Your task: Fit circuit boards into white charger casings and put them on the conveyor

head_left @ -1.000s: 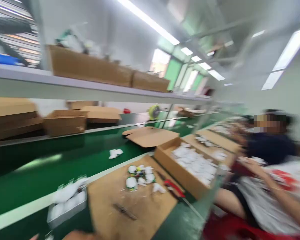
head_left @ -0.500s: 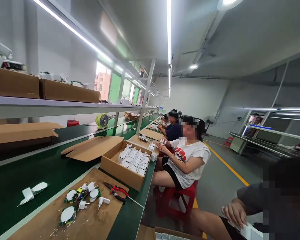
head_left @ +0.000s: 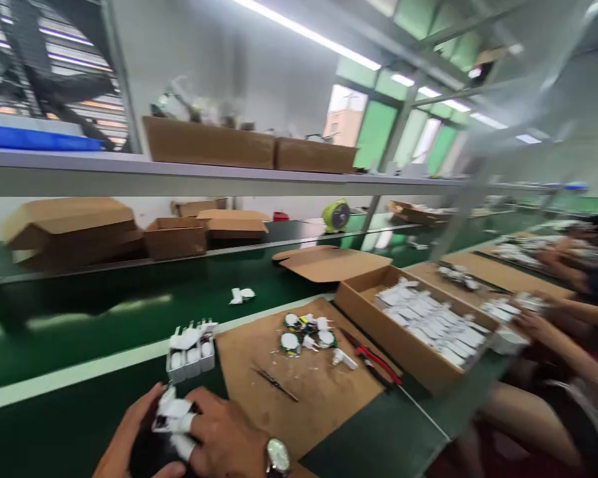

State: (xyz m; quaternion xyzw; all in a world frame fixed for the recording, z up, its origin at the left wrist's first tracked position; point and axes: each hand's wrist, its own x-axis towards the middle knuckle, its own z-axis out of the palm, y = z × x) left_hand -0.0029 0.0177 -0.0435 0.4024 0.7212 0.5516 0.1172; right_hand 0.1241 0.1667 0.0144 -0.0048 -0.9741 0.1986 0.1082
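Note:
At the lower left, my left hand (head_left: 134, 431) and my right hand (head_left: 226, 431), with a watch on its wrist, close around white plastic parts (head_left: 174, 415). The parts sit between the fingers of both hands. Just beyond them, a block of white adapter housings (head_left: 192, 352) stands on the dark green bench. To the right, a brown board (head_left: 299, 398) carries tweezers (head_left: 276, 384), several round white-topped circuit boards (head_left: 290, 342), a loose white plug piece (head_left: 345, 359) and red-and-black pliers (head_left: 373, 358).
An open cardboard box (head_left: 403, 338) of white adapters stands at the right. Another white piece (head_left: 242, 295) lies on the green belt (head_left: 119, 292). A shelf (head_left: 229, 179) with boxes runs above. At the right edge, another person's arms (head_left: 558, 338) reach over the bench.
The view has swung left and down. Both my hands, the parts in them, the adapter block and the tweezers have come into view. The neighbouring people have shifted toward the right edge.

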